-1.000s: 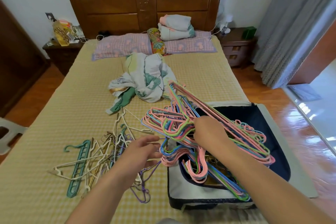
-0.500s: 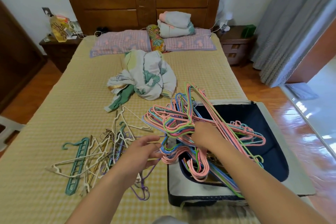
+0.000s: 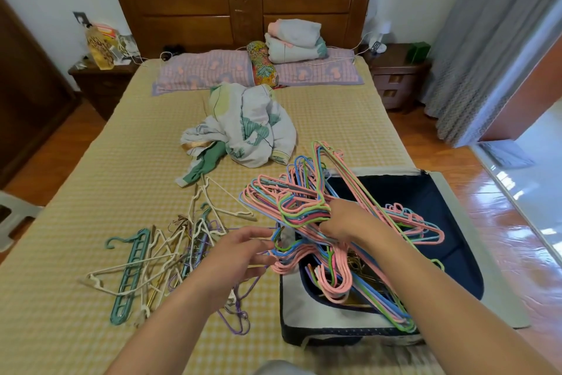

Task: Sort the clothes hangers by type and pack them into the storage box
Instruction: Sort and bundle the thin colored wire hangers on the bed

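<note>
Nearest you, at the lower right, the navy fabric storage box (image 3: 359, 318) sits open on the yellow checked bedspread (image 3: 91, 192), its pale lid flap (image 3: 498, 289) lying out to the right. Inside it you can see pink, green and blue plastic-coated wire hangers (image 3: 337, 283) with their hooks curling toward the front-left corner, and something gold-coloured beneath them that is too hidden to name. Your left hand (image 3: 240, 253) hovers just left of the box with its fingers loosely curled near the hanger hooks; whether it pinches one cannot be told. Your right hand (image 3: 343, 219) grips the bundle of coloured hangers (image 3: 304, 207) above the box: the bundle tilts, its long axis running from the left of the box over to the right, shoulder ends (image 3: 425, 228) pointing right over the navy lining, one pink-green hanger (image 3: 328, 158) angled up toward the far side. To the left on the bedspread lies the unsorted heap: a teal multi-slot hanger (image 3: 130, 274) lying lengthwise toward you, white hangers (image 3: 158, 265) crossed over it, and a purple wire hanger (image 3: 237, 317) nearest you. Further off rests a crumpled floral garment (image 3: 249, 128), then pillows (image 3: 206, 70), folded bedding (image 3: 295, 40) and the wooden headboard (image 3: 240, 0).
</note>
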`<action>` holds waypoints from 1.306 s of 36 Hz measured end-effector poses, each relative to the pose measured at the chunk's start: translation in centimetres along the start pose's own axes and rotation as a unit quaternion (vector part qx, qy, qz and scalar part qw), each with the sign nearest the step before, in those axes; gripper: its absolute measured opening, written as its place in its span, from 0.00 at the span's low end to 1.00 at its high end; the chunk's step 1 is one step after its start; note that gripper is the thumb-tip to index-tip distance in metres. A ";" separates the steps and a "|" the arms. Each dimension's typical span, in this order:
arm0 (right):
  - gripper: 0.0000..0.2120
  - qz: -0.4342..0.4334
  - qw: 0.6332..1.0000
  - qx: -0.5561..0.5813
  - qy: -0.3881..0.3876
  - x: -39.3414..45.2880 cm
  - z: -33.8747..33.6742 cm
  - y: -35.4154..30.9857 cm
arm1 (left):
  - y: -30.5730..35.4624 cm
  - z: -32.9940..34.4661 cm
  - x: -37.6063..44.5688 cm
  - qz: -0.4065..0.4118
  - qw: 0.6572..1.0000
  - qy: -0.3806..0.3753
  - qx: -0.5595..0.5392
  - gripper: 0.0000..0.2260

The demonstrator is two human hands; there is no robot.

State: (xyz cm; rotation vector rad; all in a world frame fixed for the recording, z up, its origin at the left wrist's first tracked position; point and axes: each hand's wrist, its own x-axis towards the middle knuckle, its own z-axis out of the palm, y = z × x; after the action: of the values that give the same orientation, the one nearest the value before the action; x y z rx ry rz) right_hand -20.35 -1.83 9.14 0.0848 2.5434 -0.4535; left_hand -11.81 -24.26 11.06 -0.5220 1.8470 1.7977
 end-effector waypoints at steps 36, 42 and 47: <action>0.29 -0.060 0.986 -0.022 0.156 -2.7 -2.3 -2.5 | -0.2 -1.1 0.5 -0.004 1.000 0.004 -0.011 0.10; 0.22 -0.176 0.960 0.030 0.217 -4.2 -1.2 -6.2 | -0.8 -2.0 0.0 0.003 1.000 -0.004 -0.015 0.11; 0.13 -0.043 0.979 -0.013 0.201 -3.8 -3.0 -3.5 | -1.7 -4.1 -0.7 0.006 0.999 0.023 -0.025 0.11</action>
State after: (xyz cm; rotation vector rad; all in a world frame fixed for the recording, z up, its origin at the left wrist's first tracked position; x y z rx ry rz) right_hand -19.18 -4.01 14.61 0.0626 2.9599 -0.4745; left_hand -10.64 -28.45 10.10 -0.5775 1.8428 1.8585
